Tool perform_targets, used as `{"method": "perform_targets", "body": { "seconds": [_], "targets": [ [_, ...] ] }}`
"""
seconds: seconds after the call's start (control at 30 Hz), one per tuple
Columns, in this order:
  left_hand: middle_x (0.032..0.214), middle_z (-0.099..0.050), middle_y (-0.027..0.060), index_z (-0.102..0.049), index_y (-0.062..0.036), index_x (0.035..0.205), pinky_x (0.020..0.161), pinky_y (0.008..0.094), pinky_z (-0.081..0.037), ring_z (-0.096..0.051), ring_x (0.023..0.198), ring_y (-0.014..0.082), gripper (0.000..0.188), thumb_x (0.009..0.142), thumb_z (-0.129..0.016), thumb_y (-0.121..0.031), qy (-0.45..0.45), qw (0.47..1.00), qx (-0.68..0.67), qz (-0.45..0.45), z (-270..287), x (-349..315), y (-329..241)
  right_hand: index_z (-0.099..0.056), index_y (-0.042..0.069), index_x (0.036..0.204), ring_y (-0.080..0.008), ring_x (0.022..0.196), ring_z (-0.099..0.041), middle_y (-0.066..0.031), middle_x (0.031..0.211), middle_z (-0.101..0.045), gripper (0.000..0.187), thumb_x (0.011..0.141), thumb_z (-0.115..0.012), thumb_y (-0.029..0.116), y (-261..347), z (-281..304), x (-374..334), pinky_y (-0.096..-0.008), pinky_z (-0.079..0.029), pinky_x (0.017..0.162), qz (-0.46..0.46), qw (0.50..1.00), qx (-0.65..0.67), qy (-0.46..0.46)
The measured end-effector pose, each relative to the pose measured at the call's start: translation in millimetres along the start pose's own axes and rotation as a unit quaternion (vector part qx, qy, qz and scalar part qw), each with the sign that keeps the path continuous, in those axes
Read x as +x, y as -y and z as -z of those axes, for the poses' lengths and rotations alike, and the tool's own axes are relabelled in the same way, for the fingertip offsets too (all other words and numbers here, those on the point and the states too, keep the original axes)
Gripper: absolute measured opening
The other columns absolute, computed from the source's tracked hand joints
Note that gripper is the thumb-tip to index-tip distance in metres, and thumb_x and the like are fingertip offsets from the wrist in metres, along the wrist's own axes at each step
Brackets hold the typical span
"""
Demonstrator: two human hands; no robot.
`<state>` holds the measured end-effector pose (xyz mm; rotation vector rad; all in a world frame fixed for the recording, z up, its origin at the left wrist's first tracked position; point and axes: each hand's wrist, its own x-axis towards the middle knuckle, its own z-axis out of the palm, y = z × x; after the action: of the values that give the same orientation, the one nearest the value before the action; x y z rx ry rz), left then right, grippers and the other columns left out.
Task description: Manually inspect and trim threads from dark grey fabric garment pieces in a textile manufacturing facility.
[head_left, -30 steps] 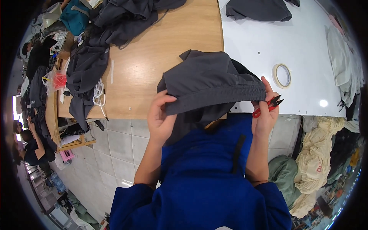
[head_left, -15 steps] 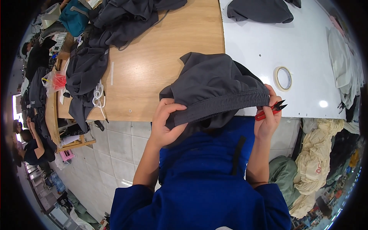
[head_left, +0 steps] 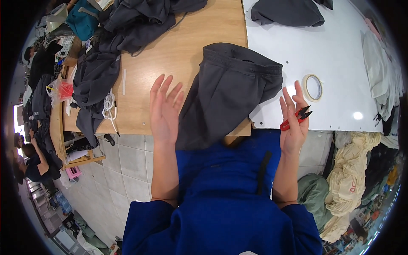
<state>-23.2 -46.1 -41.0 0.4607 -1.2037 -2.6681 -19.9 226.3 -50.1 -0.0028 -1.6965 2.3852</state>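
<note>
A dark grey garment with an elastic waistband [head_left: 227, 91] lies across the table's front edge, its waistband at the far side and its lower part hanging over toward me. Left of it, my left hand [head_left: 163, 110] is raised with fingers spread and nothing in it. To the garment's right is my right hand [head_left: 294, 123], which holds red thread snips [head_left: 293, 120] against the palm, the dark blades pointing up and right. The fingers of that hand stretch upward, apart from the cloth.
A roll of tape [head_left: 313, 88] sits on the white tabletop [head_left: 340, 63]. More dark grey garments [head_left: 140, 25] are heaped at the far left of the wooden tabletop [head_left: 165, 51], near a white cord [head_left: 109, 106]. Cream cloth bundles [head_left: 350, 170] stand at right. Other people are at far left.
Both hands have let go of the garment's waistband. The garment now lies with its waistband turned to the far side. My left hand has moved left and opened; the snips stay in my right.
</note>
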Motion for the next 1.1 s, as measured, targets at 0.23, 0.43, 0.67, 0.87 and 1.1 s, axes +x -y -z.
{"method": "perform_targets", "body": {
  "seconds": [0.23,0.43,0.67,0.87,1.1],
  "targets": [
    [0.109,-0.058,0.0058,-0.058,0.0,0.112,0.087,0.0248,-0.039,-0.051,0.098,0.0106,0.027,0.094,-0.048,-0.017,-0.01,0.921,0.388,0.024,28.4,-7.9,9.2,-0.052,-0.001,0.114,-0.0157,0.099,-0.057,-0.0141,0.122,-0.053,0.023,0.095,-0.041,0.007,-10.5,-0.5,-18.4,-0.0285,-0.044,0.086,-0.121,0.989,-0.061,0.061],
    [0.094,-0.058,0.0133,-0.059,0.003,0.104,0.078,0.0289,-0.043,-0.055,0.09,0.0219,0.031,0.085,-0.061,-0.022,0.102,0.774,0.62,-0.078,26.2,-4.4,46.6,-0.048,0.001,0.121,-0.0029,0.067,-0.048,-0.0029,0.091,-0.056,0.028,0.097,-0.041,0.013,-10.1,-28.1,-16.0,-0.0156,-0.039,0.06,-0.218,0.968,-0.076,0.098],
    [0.106,-0.054,0.0172,-0.059,0.0007,0.103,0.082,0.0359,-0.043,-0.052,0.097,0.033,0.034,0.078,-0.066,-0.021,0.176,0.805,0.561,-0.083,-5.6,-13.7,48.6,-0.053,0.003,0.118,-0.005,0.061,-0.044,-0.0007,0.076,-0.053,0.029,0.091,-0.053,0.014,-10.6,-41.7,12.1,-0.0187,-0.038,0.058,-0.11,0.975,-0.181,0.069],
    [0.127,-0.043,0.0211,-0.059,-0.0006,0.106,0.097,0.04,-0.035,-0.04,0.115,0.0374,0.037,0.073,-0.068,-0.015,0.273,0.744,0.575,-0.204,-2.0,-26.6,49.3,-0.061,0.013,0.111,-0.0115,0.066,-0.056,-0.0088,0.083,-0.065,0.031,0.08,-0.066,0.017,-42.1,-56.2,53.8,-0.0226,-0.043,0.06,0.071,0.9,-0.417,0.108],
    [0.113,-0.054,0.0046,-0.043,-0.0011,0.122,0.091,0.0253,-0.039,-0.049,0.103,0.01,0.041,0.087,-0.06,-0.014,0.212,0.951,0.164,0.152,1.9,-33.1,50.5,-0.057,0.004,0.083,-0.0028,0.047,-0.031,0.0055,0.058,-0.04,0.015,0.092,-0.052,0.015,-5.2,-47.4,28.5,-0.0199,-0.023,0.044,-0.249,0.967,0.043,0.035]
  ]
}}
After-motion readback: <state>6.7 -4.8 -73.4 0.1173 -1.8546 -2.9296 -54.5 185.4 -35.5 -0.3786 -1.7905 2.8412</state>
